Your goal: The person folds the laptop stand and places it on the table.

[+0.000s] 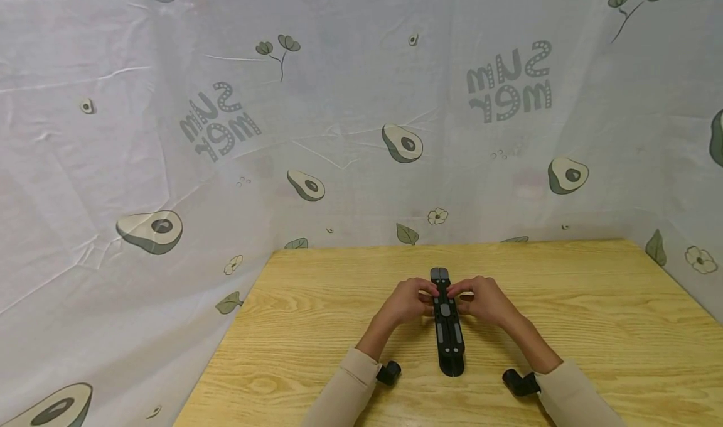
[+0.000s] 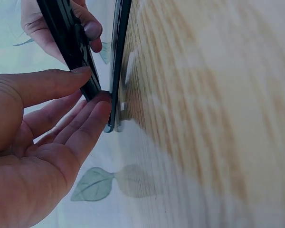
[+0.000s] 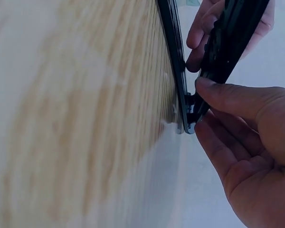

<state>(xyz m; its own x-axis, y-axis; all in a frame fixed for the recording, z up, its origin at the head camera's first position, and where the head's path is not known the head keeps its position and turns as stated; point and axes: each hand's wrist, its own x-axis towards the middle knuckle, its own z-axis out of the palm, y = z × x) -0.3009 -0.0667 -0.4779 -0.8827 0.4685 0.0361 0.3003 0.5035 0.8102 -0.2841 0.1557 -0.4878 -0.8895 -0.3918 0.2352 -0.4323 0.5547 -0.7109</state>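
A narrow black folding laptop stand (image 1: 445, 310) with grey pads lies lengthwise on the wooden table, its two long bars side by side. From its left side my left hand (image 1: 405, 302) pinches the upper part near the far end, thumb above and fingers beneath. My right hand (image 1: 483, 299) grips the same part from the right in the same way. In the left wrist view the stand's upper arm (image 2: 66, 40) tilts up from the lower bar (image 2: 118, 57), which lies along the table. The right wrist view shows the hinged end (image 3: 192, 114) close to the right fingertips.
The wood-grain table (image 1: 316, 326) reaches back to a pale curtain (image 1: 339, 100) printed with avocados and leaves, which also hangs at both sides. Black wrist mounts stick out from the left cuff (image 1: 361, 370) and the right cuff (image 1: 556, 377).
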